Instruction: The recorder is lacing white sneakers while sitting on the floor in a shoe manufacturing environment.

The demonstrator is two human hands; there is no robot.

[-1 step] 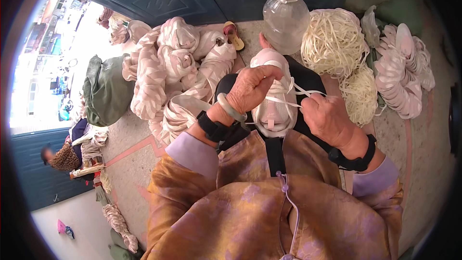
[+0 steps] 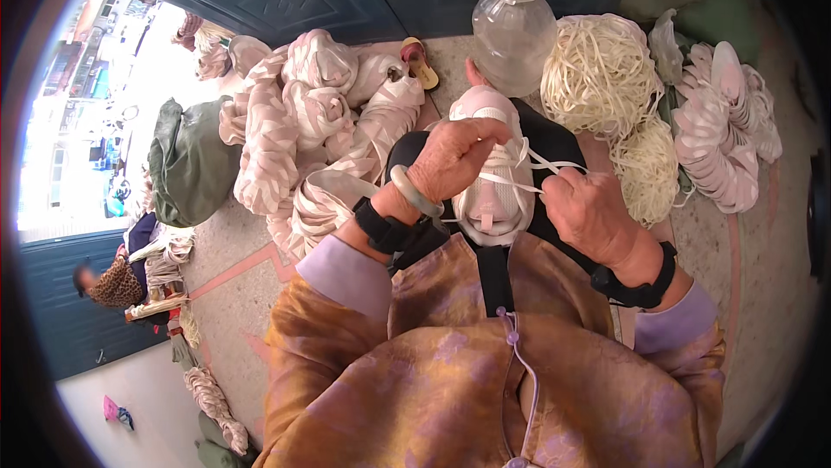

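A white and pink lace-up shoe (image 2: 489, 208) rests on my dark-clad lap, its toe pointing away from me. My right hand (image 2: 590, 213) is closed on white shoelace (image 2: 554, 165), to the right of the shoe. Two strands stretch from that hand back to the eyelets. Over the shoe's left side lies my left hand (image 2: 454, 154), fingers curled in and the thumb side across the lacing. Whatever those fingers grip is hidden beneath the hand. A bangle and a black strap circle the left wrist; another black strap is on the right.
Large bundles of pale strips (image 2: 320, 122) heap on the floor at left, beside a dark green sack (image 2: 190, 161). Ahead stands a clear jug with a red cap (image 2: 513, 44). Cream strip bundles (image 2: 602, 74) lie right of it. A person (image 2: 117, 282) sits far left.
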